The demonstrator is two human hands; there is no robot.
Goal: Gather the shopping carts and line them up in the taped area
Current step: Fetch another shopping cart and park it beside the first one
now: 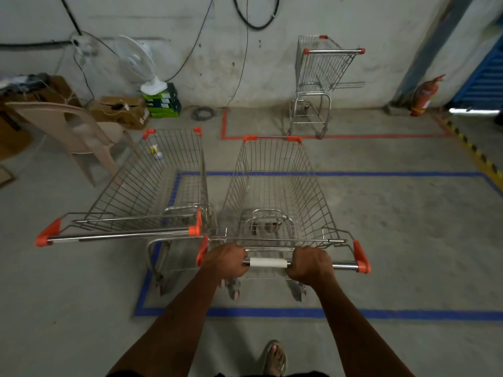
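Note:
A wire shopping cart with orange corner caps stands in front of me, inside the blue taped rectangle. My left hand and my right hand both grip its metal handle bar, one on each side of a white sleeve. A second cart stands close on its left, over the blue tape's left edge, with a small object in its basket. A third cart stands at the far wall inside a red taped area.
A beige plastic chair, cardboard boxes and a white fan on stacked green boxes sit at the left. A red fire extinguisher leans at the right wall. Yellow-black tape runs along the right. My sandalled foot shows below.

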